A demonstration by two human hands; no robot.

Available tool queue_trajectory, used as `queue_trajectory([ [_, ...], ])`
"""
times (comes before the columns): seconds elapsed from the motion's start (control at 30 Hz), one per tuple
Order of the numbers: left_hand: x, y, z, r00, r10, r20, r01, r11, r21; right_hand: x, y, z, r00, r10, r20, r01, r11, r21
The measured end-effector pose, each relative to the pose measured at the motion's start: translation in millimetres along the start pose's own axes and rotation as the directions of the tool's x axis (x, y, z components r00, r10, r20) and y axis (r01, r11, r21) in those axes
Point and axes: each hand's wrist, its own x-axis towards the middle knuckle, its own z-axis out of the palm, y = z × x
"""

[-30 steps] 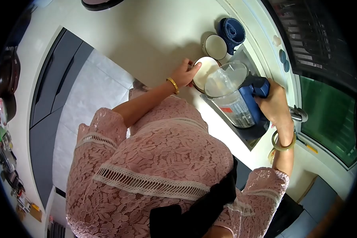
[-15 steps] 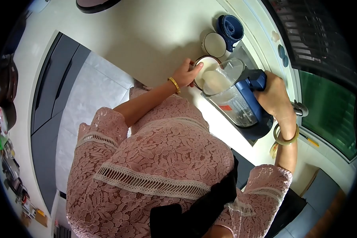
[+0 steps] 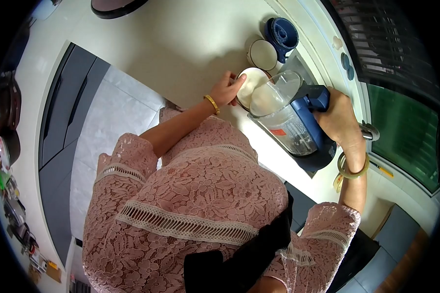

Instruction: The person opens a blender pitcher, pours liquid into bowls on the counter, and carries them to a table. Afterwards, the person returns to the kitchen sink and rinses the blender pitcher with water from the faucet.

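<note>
My right hand [image 3: 341, 119] grips the blue handle of a clear blender jug [image 3: 293, 128], which is tilted on its side. Its mouth overhangs a white bowl [image 3: 251, 77] with a dark rim, and pale liquid lies near the jug's lip. Thumb on the rim, my left hand [image 3: 226, 90] holds that bowl from the side; its other fingers are partly hidden. Whitish liquid shows inside the bowl. Just beyond it stands a second white bowl [image 3: 263, 54], beside a blue blender lid [image 3: 282, 34].
The sink [image 3: 298, 68] lies partly under the jug, with a faucet [image 3: 370, 131] to the right. A window [image 3: 401, 136] borders the counter [image 3: 181, 53]. At the top left sits a round dark-rimmed object [image 3: 117, 6]. Grey drawers [image 3: 66, 97] are on the left.
The bowl has shifted slightly left under the jug's mouth, and more of the white liquid in it shows. Both hands keep their hold; the jug stays tilted.
</note>
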Motion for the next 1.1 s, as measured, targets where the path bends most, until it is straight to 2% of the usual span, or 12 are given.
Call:
queue_trajectory([
  [0.13,0.0,0.1,-1.2,1.0,0.027,0.003,-0.027,0.999,-0.024,-4.7,1.6,-2.0,1.0,0.021,0.016,-0.022,0.998,0.058],
  [0.23,-0.8,1.3,-2.0,0.999,0.032,-0.016,-0.032,0.999,-0.029,-13.2,5.8,0.5,0.998,-0.003,-0.068,0.014,0.986,0.166],
  [0.33,-2.0,5.1,-5.3,0.999,0.025,-0.033,-0.027,0.999,-0.037,-23.8,11.1,1.5,0.996,0.08,-0.031,-0.067,0.951,0.301],
  [0.5,-2.4,10.1,-12.3,0.998,-0.007,-0.058,0.005,0.999,-0.036,-41.5,35.2,19.2,0.994,0.071,-0.089,-0.037,0.942,0.333],
  [0.57,-3.7,13.3,-15.2,0.998,0.002,-0.064,-0.005,0.999,-0.044,-49.4,42.6,26.2,0.985,0.113,-0.133,-0.066,0.947,0.316],
  [0.6,-3.3,13.6,-16.2,0.998,0.001,-0.057,-0.003,0.999,-0.041,-52.9,42.4,29.6,0.98,0.108,-0.164,-0.042,0.93,0.364],
  [0.77,-4.3,14.0,-20.4,0.999,0.012,-0.052,-0.014,0.999,-0.036,-70.4,60.6,50.0,0.971,0.181,-0.156,-0.116,0.928,0.355],
  [0.87,-6.0,16.8,-22.3,0.999,0.008,-0.037,-0.009,1.0,-0.021,-78.6,67.9,62.6,0.937,0.245,-0.249,-0.137,0.913,0.384],
  [1.1,-8.4,19.7,-22.2,1.0,-0.016,-0.024,0.016,1.0,0.001,-88.5,64.2,67.2,0.94,0.27,-0.21,-0.151,0.877,0.456],
])
